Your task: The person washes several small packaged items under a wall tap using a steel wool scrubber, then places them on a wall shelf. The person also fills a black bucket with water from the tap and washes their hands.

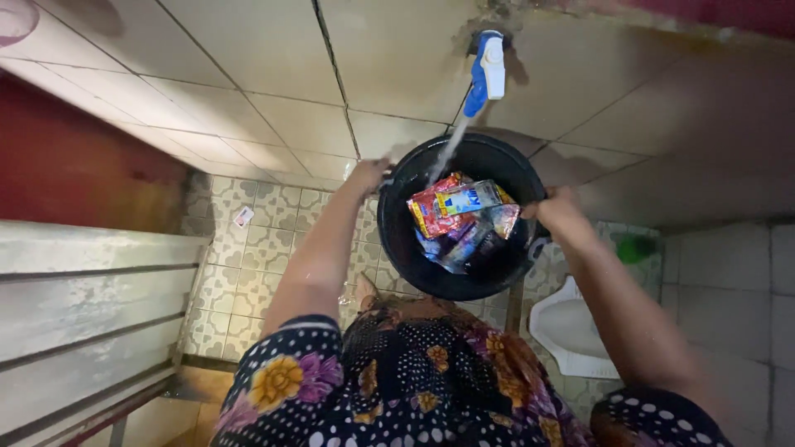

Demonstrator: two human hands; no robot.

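I hold a black plastic bucket (pixel 406 248) up under a blue and white wall tap (pixel 487 73). My left hand (pixel 370 175) grips the bucket's left rim and my right hand (pixel 560 210) grips its right rim. A stream of water (pixel 447 153) runs from the tap into the bucket. Inside lie several crumpled plastic sachets and wrappers (pixel 460 219), red, blue and silver.
Below the bucket is a patterned tile floor (pixel 248 265) with a small scrap (pixel 243 217) on it. A white squat toilet (pixel 571 331) sits at the lower right, a green object (pixel 633 248) beside it. A grey ribbed panel (pixel 83 306) stands at the left.
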